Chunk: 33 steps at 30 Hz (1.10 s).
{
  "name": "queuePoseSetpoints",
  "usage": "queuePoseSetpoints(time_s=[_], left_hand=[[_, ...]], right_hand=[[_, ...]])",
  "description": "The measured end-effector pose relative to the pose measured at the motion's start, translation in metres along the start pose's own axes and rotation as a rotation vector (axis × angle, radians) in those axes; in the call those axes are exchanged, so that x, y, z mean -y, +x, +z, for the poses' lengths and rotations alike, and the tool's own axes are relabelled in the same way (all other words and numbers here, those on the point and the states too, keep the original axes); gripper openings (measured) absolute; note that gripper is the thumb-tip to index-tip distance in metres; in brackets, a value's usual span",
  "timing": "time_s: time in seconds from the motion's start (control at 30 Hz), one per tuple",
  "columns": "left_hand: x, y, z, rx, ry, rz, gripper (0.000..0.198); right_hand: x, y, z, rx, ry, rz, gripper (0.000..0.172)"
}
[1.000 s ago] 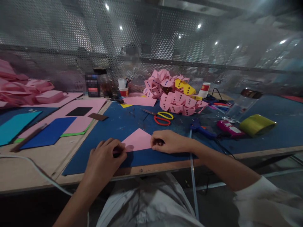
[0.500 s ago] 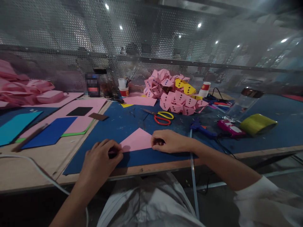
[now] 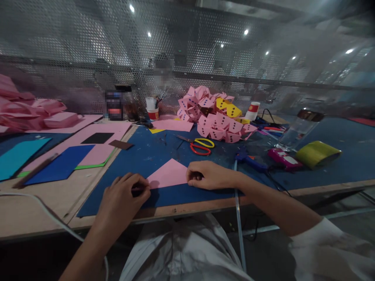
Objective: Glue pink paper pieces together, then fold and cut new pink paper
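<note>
From the lower left our forearm slants up, and our left hand (image 3: pixel 124 195) arches knuckles-up, thumb and forefinger pinched together on the left corner of the pink paper (image 3: pixel 168 173). Those fingertips hide the corner itself. The paper lies on the blue mat (image 3: pixel 172 197) between our two hands, its peak pointing away from us. Our right hand (image 3: pixel 208 175) lies almost level, curled, its fingertips at the paper's right corner; they cover it, so we cannot tell whether they grip or only press. Further right, our wrist hides part of a whitish strip (image 3: pixel 238 226), and the white sleeve (image 3: pixel 331 246) looks blurred.
</note>
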State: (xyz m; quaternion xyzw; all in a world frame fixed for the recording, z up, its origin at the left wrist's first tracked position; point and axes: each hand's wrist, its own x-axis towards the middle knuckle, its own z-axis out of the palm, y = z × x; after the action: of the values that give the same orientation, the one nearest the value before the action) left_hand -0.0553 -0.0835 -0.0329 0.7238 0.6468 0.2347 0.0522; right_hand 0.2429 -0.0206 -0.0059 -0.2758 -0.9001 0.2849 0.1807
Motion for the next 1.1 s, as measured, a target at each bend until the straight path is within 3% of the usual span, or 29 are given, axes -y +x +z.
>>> queuePoseSetpoints(time_s=[0.8, 1.1], left_hand=[[0.021, 0.002, 0.003, 0.028, -0.055, 0.009, 0.021], [0.022, 0.002, 0.006, 0.002, -0.052, 0.029, 0.015]], right_hand=[[-0.002, -0.001, 0.001, -0.005, -0.003, -0.011, 0.008], [-0.001, 0.0, 0.001, -0.003, -0.002, -0.004, 0.007]])
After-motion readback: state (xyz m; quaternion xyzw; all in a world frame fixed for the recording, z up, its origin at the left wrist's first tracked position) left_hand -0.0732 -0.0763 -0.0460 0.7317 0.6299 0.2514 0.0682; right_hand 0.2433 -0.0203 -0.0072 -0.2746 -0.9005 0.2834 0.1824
